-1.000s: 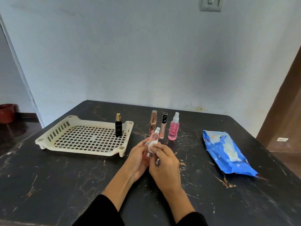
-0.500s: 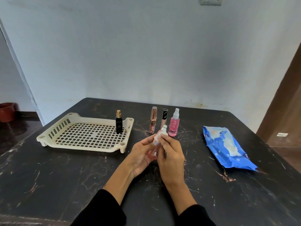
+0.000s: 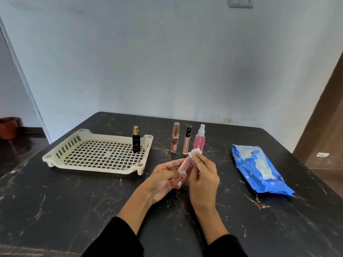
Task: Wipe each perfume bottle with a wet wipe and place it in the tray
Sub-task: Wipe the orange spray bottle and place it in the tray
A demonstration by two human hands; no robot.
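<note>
The right hand (image 3: 203, 175) has slid its crumpled white wet wipe (image 3: 194, 152) up from mid-body to the top end of the slim clear pink perfume bottle (image 3: 185, 166), which now tilts away from the person. The left hand (image 3: 162, 178) curls around the bottle's lower half, label end nearest the wrist; the right pinches the wipe against the cap end. Wiping of this bottle looks nearly done; next it likely needs carrying left of the grip to the cream slotted plastic tray (image 3: 55, 155), where a black gold-capped bottle (image 3: 136, 140) stands. Three bottles wait just beyond the hands.
</note>
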